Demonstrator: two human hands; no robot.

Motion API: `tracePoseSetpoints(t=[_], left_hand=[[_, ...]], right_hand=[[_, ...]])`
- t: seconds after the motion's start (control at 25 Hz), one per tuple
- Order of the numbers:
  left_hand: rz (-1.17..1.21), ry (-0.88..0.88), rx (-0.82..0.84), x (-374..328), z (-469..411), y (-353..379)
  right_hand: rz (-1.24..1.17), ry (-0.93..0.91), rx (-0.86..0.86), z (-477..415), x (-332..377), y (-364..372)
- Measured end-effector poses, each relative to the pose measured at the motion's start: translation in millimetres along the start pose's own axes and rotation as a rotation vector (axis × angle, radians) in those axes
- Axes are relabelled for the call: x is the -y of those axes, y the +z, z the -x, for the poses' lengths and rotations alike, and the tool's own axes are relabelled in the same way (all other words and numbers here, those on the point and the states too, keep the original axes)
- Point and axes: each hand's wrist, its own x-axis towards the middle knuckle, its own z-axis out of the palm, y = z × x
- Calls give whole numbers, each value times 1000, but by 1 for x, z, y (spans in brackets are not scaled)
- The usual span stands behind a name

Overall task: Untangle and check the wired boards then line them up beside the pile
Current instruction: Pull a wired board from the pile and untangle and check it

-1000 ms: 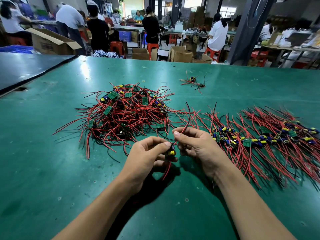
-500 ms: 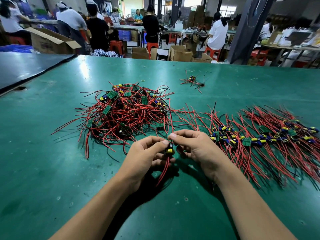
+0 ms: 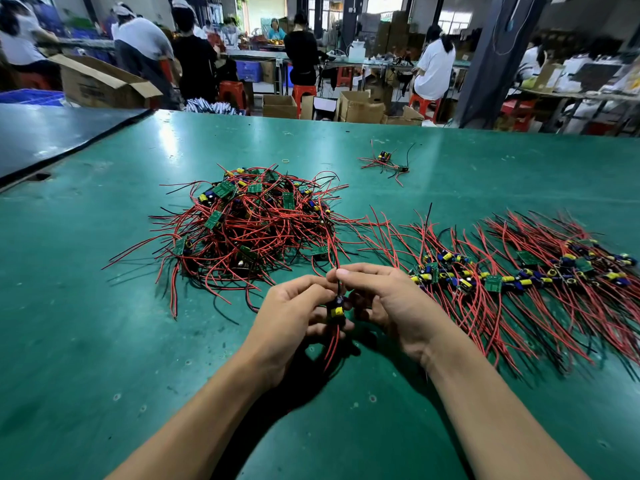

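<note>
A single wired board [image 3: 336, 310], dark with a yellow component, was held above the green table [image 3: 104, 341] between both hands, near the table's front. The left hand [image 3: 294, 318] had its fingers curled round the board from the side, gripping it. The right hand [image 3: 389, 299] pinched the board's red and black wires just above it between thumb and forefinger, its other fingers loosely bent beneath. More red wires hung below the board towards the table.

Just behind the hands lay one tangled pile [image 3: 252, 223] of green boards and red and black leads, too many to count. To its right ran one row of lined-up boards [image 3: 519, 277], their wires fanned out to both sides. Further back sat one small stray cluster [image 3: 384, 161] of boards and wires, apart from the rest, with one rubber band [image 3: 285, 161] to its left.

Beyond the table, an open cardboard box [image 3: 100, 84] carried print too blurred to read.
</note>
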Motion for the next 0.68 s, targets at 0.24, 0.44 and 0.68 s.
tracePoseSetpoints(t=[0.24, 0.44, 0.68], left_hand=[[-49, -19, 29, -2, 1, -1], [-165, 44, 10, 2, 2, -2], [-152, 4, 53, -1, 3, -4]], right_hand=[[66, -36, -30, -2, -5, 0], [159, -14, 93, -1, -8, 2], [308, -156, -78, -3, -10, 1]])
